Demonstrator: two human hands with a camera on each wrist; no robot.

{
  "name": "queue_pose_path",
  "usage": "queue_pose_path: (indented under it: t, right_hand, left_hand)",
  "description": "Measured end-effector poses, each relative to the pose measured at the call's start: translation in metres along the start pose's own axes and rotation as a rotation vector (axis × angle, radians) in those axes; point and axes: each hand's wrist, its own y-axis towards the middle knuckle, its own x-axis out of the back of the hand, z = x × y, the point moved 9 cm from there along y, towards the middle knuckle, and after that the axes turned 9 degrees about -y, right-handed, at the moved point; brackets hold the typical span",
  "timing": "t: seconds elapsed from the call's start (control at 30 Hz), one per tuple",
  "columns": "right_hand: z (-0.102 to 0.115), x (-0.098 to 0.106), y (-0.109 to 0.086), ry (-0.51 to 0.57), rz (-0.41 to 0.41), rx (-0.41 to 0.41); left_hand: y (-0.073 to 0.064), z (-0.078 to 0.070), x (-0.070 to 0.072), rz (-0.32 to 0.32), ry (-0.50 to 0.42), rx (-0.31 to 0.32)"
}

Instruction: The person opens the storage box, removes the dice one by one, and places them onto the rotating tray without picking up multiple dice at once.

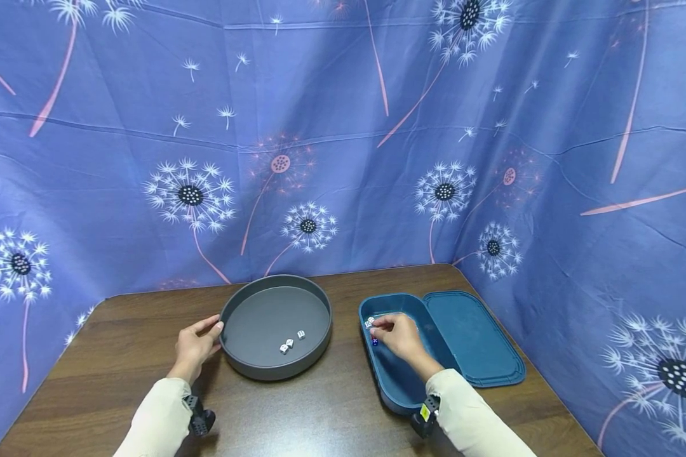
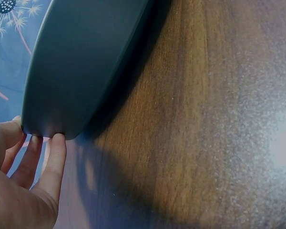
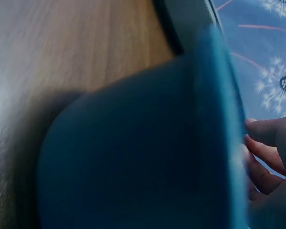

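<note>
My left hand [image 1: 194, 346] grips the rim of a round dark grey tray [image 1: 274, 372], thumb at the rim and fingertips against its outer wall [image 2: 76, 67]. Inside the tray lie three white dice [image 1: 301, 334]. My right hand [image 1: 401, 336] reaches into a blue rectangular container [image 1: 397, 374], fingers bent down at its left side. Close to those fingertips are white dice [image 1: 369, 322], a red die partly covered by the fingers, and a blue die [image 1: 375, 341]. Whether the fingers pinch a die is hidden; in the right wrist view the container's wall [image 3: 133, 152] blocks the fingertips.
A flat blue lid [image 1: 474, 339] lies against the container's right side. Everything stands on a brown wooden table [image 1: 297, 419]. Blue cloth with dandelion prints [image 1: 349, 127] hangs behind the table and along its right side.
</note>
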Motion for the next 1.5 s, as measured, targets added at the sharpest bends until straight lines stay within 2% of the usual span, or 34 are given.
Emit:
queue_pose_path:
  t: [0.47,0.73,1.13,1.37,1.5]
  right_hand:
    - [-0.023,-0.013,-0.006,-0.061,0.069,-0.021]
    - [-0.021,-0.019,-0.006,-0.047,0.099,0.051]
    - [-0.02,-0.022,-0.008,-0.082,0.136,0.063]
    - [-0.02,-0.022,-0.008,-0.102,0.129,0.09]
    - [-0.023,-0.024,-0.007,-0.112,0.139,0.074]
  left_hand:
    - [-0.001,-0.001,0.001,-0.012,-0.003,-0.004]
    - [0.002,-0.001,-0.001,0.001,0.001,-0.018]
    - [0.0,0.0,-0.001,0.008,-0.004,-0.001]
    - [0.0,0.0,0.0,-0.003,-0.002,0.003]
    - [-0.001,-0.001,0.0,-0.007,0.002,0.003]
